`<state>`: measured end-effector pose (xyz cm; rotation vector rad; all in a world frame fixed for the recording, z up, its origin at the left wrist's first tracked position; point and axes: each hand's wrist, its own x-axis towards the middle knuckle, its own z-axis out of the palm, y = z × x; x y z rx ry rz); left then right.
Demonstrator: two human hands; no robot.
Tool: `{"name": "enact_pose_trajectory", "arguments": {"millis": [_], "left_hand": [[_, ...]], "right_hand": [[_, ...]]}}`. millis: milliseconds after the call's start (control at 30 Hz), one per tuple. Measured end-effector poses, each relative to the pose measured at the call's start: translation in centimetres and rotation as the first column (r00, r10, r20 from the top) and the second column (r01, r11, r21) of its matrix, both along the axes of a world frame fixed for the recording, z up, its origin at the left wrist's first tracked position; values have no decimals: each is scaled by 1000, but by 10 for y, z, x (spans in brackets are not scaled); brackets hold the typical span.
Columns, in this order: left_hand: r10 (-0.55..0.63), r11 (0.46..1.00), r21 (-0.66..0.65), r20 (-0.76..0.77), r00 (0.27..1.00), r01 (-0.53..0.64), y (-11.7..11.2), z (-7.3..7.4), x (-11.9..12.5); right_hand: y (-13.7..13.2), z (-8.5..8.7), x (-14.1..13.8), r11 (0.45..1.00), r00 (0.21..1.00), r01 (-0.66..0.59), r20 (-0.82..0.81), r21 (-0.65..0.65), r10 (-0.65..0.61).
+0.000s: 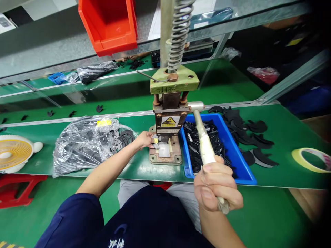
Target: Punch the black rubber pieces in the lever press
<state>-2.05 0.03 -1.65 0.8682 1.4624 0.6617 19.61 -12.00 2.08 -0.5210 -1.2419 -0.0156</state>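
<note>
My right hand (218, 184) is wrapped round the taped lever handle (205, 141) of a hand press (169, 119). The lever slants up from my fist to the metal hub on the press's right side. My left hand (145, 140) is at the left of the press base (153, 159), its fingers pinched on a small grey piece (156, 146) under the press head. A bit of yellow shows at the fingertips. The piece's full shape is hidden by the fingers and the press. A pale metal block (164, 150) sits at the front of the base.
Left of the press lies a clear bag of grey curved parts (88, 144); beyond it is a fan (15, 151). A blue bin (227, 148) of black parts stands right, with loose black pieces (238, 125) and a tape roll (311, 160) past it. An orange bin (110, 26) overhangs.
</note>
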Motion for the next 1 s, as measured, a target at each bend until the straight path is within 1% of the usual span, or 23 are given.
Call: {"name": "enact_pose_trajectory", "arguments": {"millis": [133,233,333,433,500,567,667,767,900,1000], "left_hand": [[-8,1000,29,35,999,7,-11,-3,0],[-36,999,18,54,998,35,-18,-8,-5],[-68,997,34,69,995,66,-22,-14,-11],[-103,991,90,10,995,101,-24,-16,-13],[-121,986,111,-59,991,127,-24,-13,-13],[-129,986,94,-80,988,137,-21,-7,-12],[-107,994,7,-6,994,108,-17,-2,-10],[-58,996,-56,86,995,63,-16,-3,-11],[-2,998,-56,168,986,11,-20,-10,-11],[-11,999,-42,176,984,19,-22,-13,-11]], "right_hand": [[-2,3,2,1000,999,28,24,-10,-28],[-3,4,4,999,999,28,43,-22,-27],[0,3,2,999,999,50,1,19,-50],[5,3,-2,996,995,77,-61,43,-74],[6,4,-4,996,994,81,-75,44,-77],[7,6,-6,995,994,85,-70,55,-82],[6,8,-9,995,993,84,-84,57,-79],[5,8,-11,997,993,72,-97,39,-68],[5,6,-8,996,995,78,-72,38,-75],[5,6,-5,996,996,81,-50,40,-79]]}}
